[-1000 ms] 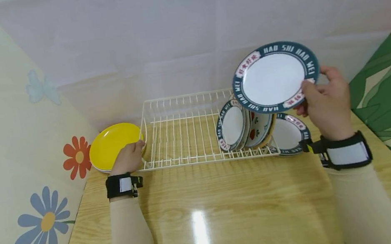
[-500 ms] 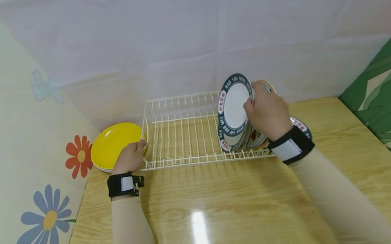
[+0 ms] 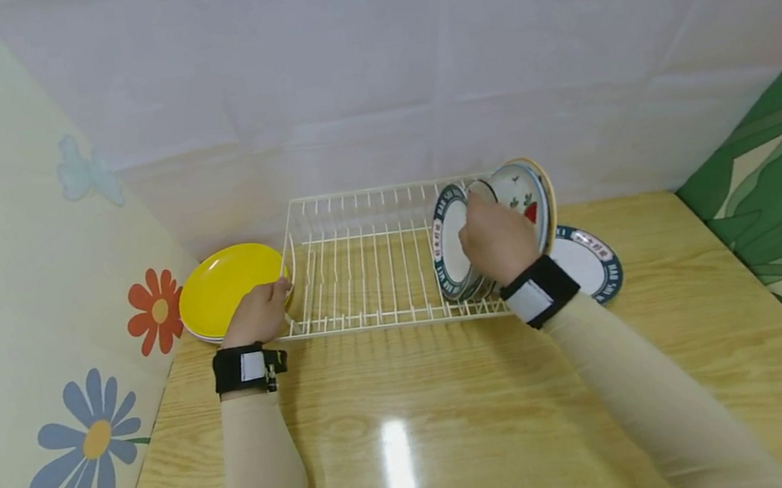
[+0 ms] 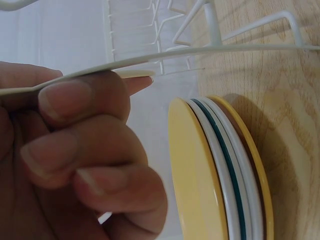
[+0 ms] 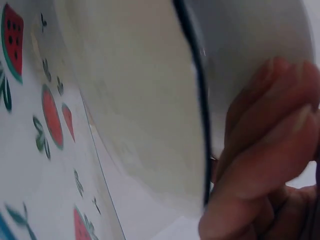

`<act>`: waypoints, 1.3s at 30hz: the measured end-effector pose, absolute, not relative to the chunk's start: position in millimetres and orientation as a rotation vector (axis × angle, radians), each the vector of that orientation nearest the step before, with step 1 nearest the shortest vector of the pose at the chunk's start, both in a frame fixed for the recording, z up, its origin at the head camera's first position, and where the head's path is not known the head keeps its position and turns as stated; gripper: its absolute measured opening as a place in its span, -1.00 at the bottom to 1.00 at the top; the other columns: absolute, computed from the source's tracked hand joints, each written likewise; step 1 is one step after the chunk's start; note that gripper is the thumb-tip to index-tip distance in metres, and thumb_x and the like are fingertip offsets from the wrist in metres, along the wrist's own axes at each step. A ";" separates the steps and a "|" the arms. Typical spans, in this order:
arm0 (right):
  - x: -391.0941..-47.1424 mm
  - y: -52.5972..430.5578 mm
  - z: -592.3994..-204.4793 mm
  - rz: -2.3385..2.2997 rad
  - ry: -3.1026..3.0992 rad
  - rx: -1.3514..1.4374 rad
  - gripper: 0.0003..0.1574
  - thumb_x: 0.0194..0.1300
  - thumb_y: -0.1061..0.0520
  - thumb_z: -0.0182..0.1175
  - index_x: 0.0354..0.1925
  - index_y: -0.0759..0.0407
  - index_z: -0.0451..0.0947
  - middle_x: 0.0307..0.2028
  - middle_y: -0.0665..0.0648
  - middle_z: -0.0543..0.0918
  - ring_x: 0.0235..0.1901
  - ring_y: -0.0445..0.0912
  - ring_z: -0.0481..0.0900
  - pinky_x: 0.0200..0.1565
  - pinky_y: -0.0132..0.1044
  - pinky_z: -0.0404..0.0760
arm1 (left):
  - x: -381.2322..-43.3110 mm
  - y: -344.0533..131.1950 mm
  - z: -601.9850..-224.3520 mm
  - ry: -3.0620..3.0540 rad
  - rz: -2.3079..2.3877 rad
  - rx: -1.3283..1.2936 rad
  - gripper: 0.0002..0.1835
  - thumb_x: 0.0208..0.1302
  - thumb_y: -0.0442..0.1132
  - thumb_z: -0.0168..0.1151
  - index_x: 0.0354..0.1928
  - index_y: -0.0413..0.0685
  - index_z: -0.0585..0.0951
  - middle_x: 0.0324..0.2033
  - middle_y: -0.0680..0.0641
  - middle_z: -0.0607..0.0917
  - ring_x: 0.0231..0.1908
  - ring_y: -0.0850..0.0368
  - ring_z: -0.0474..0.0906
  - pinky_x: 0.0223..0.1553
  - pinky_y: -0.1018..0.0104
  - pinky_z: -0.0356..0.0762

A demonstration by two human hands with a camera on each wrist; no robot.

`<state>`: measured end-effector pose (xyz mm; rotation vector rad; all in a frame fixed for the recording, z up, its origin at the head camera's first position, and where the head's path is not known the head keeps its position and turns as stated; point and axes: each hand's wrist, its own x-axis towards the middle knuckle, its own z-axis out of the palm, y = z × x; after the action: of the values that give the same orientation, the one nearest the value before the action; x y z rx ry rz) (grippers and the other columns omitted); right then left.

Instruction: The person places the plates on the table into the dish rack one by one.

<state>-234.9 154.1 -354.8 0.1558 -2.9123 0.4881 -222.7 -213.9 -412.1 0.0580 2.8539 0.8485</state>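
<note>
The dark-rimmed plate (image 3: 451,245) is leaning near the right edge of the white rack (image 3: 373,328), just left of the right hand (image 3: 501,238), which is pinching it. A fruit plate (image 3: 514,183) is leaning past that hand. The left hand (image 3: 257,313) is gripping the rack's left edge, and a yellow plate (image 3: 226,288) is sitting beside it.

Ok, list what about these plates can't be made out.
Head view: number of plates behind the green-rimmed plate, hidden by it and the right grip.
Head view: left part of the flat plate, hidden by the right wristband and racked plates.
Left wrist view: lower end of the yellow-faced stack, cut by the bottom edge.
Right wrist view: top of the dark-edged plate, cut by the top edge.
</note>
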 end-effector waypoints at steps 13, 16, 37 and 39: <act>-236.7 144.4 -363.1 0.258 -2.877 0.199 -0.66 0.37 0.28 0.08 0.00 0.51 0.54 -0.67 0.18 0.51 -0.74 0.02 0.47 -0.77 -0.16 0.34 | -223.3 -214.7 -409.9 2.849 0.841 0.039 -0.39 0.72 0.03 -0.38 0.43 -0.21 0.45 -0.44 -0.09 0.40 -0.28 -0.06 0.47 -0.04 0.05 0.38; -237.0 143.3 -364.4 0.220 -2.881 0.190 -0.58 0.34 0.30 0.10 0.08 0.56 0.53 -0.70 0.16 0.50 -0.76 0.01 0.45 -0.77 -0.15 0.34 | -224.0 -214.7 -410.7 2.844 0.846 0.033 -0.39 0.72 0.03 -0.38 0.43 -0.22 0.45 -0.43 -0.10 0.41 -0.32 -0.04 0.45 -0.07 0.07 0.39; -192.7 200.8 -349.5 0.899 -2.513 0.172 -0.58 0.47 0.15 0.17 0.23 0.21 0.62 -0.18 0.27 0.76 -0.64 -0.25 0.48 -0.65 -0.34 0.38 | -223.9 -214.5 -415.7 2.851 0.862 0.062 -0.36 0.72 0.06 -0.40 0.46 -0.22 0.43 -0.21 -0.21 0.57 -0.04 -0.12 0.51 0.07 -0.01 0.40; -187.0 214.5 -349.1 0.994 -2.439 0.095 -0.58 0.50 0.09 0.18 0.24 0.16 0.61 -0.20 0.23 0.74 -0.63 -0.37 0.49 -0.63 -0.42 0.41 | -223.7 -215.5 -416.1 2.849 0.858 0.063 -0.36 0.72 0.06 -0.40 0.46 -0.22 0.42 -0.22 -0.20 0.57 -0.01 -0.14 0.50 0.08 -0.02 0.39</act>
<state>-187.0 214.5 -349.1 0.0954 -2.4388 0.9943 -223.7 -215.5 -416.1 0.0632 2.8490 0.8576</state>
